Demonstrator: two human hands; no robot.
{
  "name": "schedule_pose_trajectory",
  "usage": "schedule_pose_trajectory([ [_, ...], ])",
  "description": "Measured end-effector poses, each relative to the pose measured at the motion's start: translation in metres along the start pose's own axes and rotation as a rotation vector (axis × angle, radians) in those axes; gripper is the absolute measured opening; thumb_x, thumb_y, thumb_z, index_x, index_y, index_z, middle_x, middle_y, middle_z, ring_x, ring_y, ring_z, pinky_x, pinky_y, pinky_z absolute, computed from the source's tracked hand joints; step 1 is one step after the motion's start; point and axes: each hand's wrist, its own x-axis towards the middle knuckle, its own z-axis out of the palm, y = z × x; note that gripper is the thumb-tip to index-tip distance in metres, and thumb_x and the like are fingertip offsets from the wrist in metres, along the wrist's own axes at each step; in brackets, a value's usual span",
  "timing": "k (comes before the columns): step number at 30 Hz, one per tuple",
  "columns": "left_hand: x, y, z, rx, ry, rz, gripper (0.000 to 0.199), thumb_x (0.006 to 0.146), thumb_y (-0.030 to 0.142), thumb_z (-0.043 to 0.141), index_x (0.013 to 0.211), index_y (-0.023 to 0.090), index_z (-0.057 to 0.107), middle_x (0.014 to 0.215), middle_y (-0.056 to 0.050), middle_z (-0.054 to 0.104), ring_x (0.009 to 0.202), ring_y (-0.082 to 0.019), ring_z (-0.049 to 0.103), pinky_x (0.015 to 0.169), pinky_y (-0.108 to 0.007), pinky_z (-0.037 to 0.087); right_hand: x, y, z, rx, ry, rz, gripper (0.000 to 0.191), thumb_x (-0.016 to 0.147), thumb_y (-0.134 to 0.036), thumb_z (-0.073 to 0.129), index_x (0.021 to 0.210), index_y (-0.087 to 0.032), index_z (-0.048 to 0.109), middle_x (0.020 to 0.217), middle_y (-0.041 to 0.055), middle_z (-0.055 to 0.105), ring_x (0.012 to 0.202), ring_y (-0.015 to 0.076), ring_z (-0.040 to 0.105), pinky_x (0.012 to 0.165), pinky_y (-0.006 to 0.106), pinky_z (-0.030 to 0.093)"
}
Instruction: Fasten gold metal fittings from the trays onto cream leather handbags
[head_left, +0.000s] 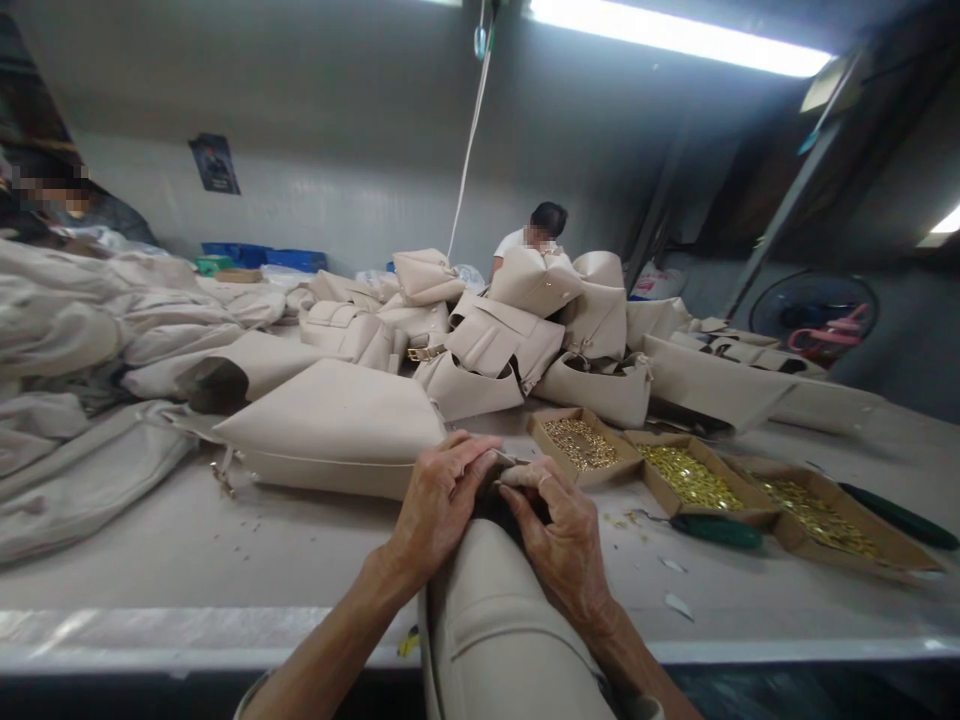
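Beige leather handbag stands between both hands, touching them.

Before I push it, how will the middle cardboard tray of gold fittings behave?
The shallow cardboard tray will probably bend slightly, because its walls look thin. The loose gold fittings may make it heavier than it looks if they are metal. A quick push could spill some, since they are heaped near its low rim.
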Motion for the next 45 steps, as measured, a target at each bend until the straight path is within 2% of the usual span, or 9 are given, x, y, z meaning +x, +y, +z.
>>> schedule_pose_trajectory([
  [9,0.000,0.000,0.002,-0.020,0.019,0.009,0.023,0.093,0.022,0.048,0.104,0.019,0.068,0.099,-0.005,0.066,0.089,-0.015,0.062,0.085,-0.027,0.050,0.002,0.001,0.003,-0.032,-0.020,0.039,0.011,0.086,-0.012,0.055,0.085,-0.021,0.063,0.084,0.0024,0.062,0.080,0.0161,0.058,0.074,0.027,0.046],
  [19,-0.002,0.003,0.004,-0.015,0.042,0.013,0.022,0.093,0.021,0.049,0.104,0.015,0.068,0.094,-0.005,0.065,0.087,-0.014,0.062,0.082,-0.023,0.048,0.004,-0.004,0.006,-0.022,0.063,0.196,0.004,0.082,-0.015,0.059,0.079,-0.018,0.060,0.077,0.0010,0.061,0.072,0.0150,0.055,0.067,0.026,0.043],
  [32,-0.002,0.003,0.005,0.043,0.042,0.067,0.023,0.093,0.020,0.049,0.102,0.013,0.069,0.095,-0.005,0.066,0.088,-0.012,0.063,0.083,-0.018,0.046,0.009,-0.007,0.006,-0.040,0.077,0.397,0.020,0.075,-0.021,0.067,0.066,-0.019,0.050,0.066,-0.0033,0.054,0.061,0.0127,0.046,0.059,0.025,0.035],
  [38,-0.002,0.001,0.005,0.065,0.012,0.028,0.025,0.093,0.025,0.048,0.102,0.015,0.069,0.096,-0.005,0.067,0.087,-0.013,0.062,0.082,-0.020,0.046,0.013,-0.005,0.003,-0.107,-0.018,0.440,0.021,0.075,-0.022,0.068,0.065,-0.018,0.050,0.065,-0.0027,0.053,0.063,0.0133,0.046,0.060,0.025,0.032],
  [45,-0.002,-0.002,0.004,0.046,-0.071,-0.034,0.031,0.092,0.033,0.046,0.103,0.015,0.069,0.101,-0.008,0.068,0.095,-0.019,0.062,0.085,-0.027,0.047,0.018,-0.002,0.001,-0.141,-0.114,0.499,0.022,0.075,-0.021,0.069,0.065,-0.017,0.051,0.064,-0.0029,0.053,0.062,0.0117,0.046,0.058,0.024,0.030],
])
